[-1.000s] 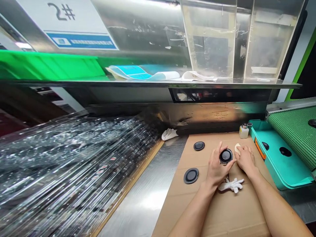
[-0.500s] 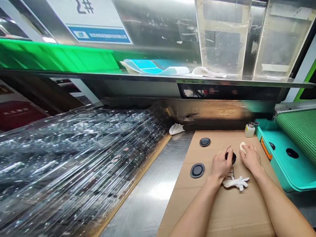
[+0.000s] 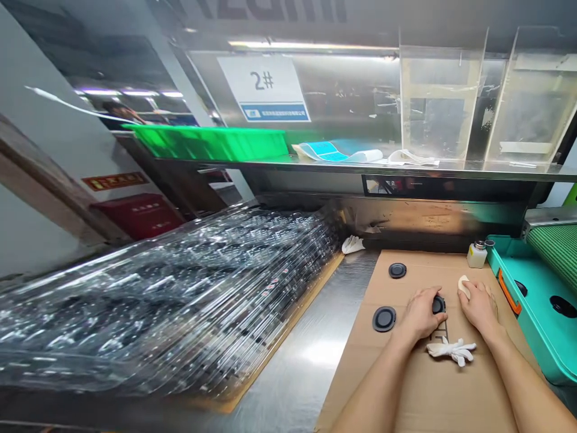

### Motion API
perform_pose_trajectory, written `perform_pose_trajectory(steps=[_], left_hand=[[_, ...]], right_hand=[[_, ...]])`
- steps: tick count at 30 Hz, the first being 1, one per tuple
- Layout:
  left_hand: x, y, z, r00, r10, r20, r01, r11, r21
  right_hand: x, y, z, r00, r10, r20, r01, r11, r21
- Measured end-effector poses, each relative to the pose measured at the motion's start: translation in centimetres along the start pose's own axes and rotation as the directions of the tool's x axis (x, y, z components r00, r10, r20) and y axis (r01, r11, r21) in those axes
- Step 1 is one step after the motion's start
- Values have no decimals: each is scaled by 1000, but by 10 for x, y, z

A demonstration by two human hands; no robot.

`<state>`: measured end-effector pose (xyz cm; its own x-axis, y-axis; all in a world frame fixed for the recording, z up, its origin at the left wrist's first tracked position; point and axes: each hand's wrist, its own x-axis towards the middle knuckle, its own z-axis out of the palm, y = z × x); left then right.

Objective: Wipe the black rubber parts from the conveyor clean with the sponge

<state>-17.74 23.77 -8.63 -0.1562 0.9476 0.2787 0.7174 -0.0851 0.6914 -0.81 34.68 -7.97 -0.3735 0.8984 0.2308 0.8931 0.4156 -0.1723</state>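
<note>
My left hand [image 3: 422, 313] grips a small round black part [image 3: 438, 304] by its edges, low over the cardboard sheet [image 3: 360, 379]. Beside it, my right hand [image 3: 480, 305] is closed on a pale cloth or pad [image 3: 463, 287], whose exact kind I cannot make out. Two more dark discs lie to the left on the cardboard: a smaller disc [image 3: 397, 270] at the back and a larger disc [image 3: 384, 319] nearer me. A crumpled white glove [image 3: 451, 351] rests just below my hands.
A white dispenser bottle [image 3: 476, 254] stands at the cardboard's back right. The teal tray [image 3: 532, 349] holds black round parts, next to a green conveyor belt [image 3: 556, 246]. Stacked clear plastic trays [image 3: 216, 300] fill the left. A metal shelf [image 3: 324, 169] carries a green bin [image 3: 211, 143].
The camera view has swung left and up, so everything sits further right and lower. My left fingers have shifted to grip the black part by its edges. The right hand keeps its pad.
</note>
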Motion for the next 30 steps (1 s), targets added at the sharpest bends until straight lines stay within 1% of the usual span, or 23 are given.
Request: perform_pose_trajectory(steps=[2, 4, 6, 8, 11, 13, 14, 15, 17, 19, 22, 24, 27, 29, 30], left_hand=[[5, -1, -1, 999, -6, -44, 4, 999, -39], [13, -4, -8, 994, -32, -108, 26, 998, -54], [24, -11, -23, 984, -59, -168, 55, 998, -30], [36, -23, -46, 978, -69, -197, 80, 996, 46], [55, -50, -83, 983, -81, -165, 117, 969, 219], [65, -67, -101, 985, -138, -100, 162, 939, 304], [69, -74, -107, 985, -163, -62, 175, 930, 325], [72, -79, -111, 983, -182, -23, 180, 927, 329], [78, -85, -113, 978, -199, 57, 173, 938, 301], [83, -86, -110, 971, -204, 123, 165, 948, 271], [89, -85, -103, 965, -191, 178, 131, 944, 303], [92, -84, -100, 966, -176, 192, 105, 938, 330], [93, -85, -104, 966, -179, 186, 113, 942, 317], [89, -82, -111, 971, -180, 157, 133, 953, 273], [85, -79, -115, 977, -174, 124, 143, 963, 229]], right_hand=[[0, 0, 0, 1000, 1, 2, -1, 1000, 11], [1, -1, 0, 1000, 6, 4, -6, 1000, 19], [0, -2, 1, 1000, 9, 6, -9, 1000, 26], [0, -4, 1, 1000, 11, 8, -11, 999, 34], [-2, -6, 2, 1000, 22, 17, -23, 998, 52], [-2, -7, 2, 1000, 24, 11, -25, 998, 65], [-3, -7, 3, 1000, 26, 6, -26, 997, 69], [-3, -7, 3, 1000, 26, 1, -26, 997, 73], [-4, -8, 5, 1000, 27, -9, -26, 997, 77], [-4, -8, 5, 999, 28, -16, -27, 996, 81], [-4, -8, 6, 999, 29, -16, -27, 996, 86], [-4, -8, 5, 999, 30, -14, -29, 996, 86], [-4, -8, 5, 1000, 28, -13, -27, 996, 86], [-4, -7, 5, 1000, 27, -11, -26, 996, 84], [-4, -7, 5, 1000, 27, -11, -26, 996, 83]])
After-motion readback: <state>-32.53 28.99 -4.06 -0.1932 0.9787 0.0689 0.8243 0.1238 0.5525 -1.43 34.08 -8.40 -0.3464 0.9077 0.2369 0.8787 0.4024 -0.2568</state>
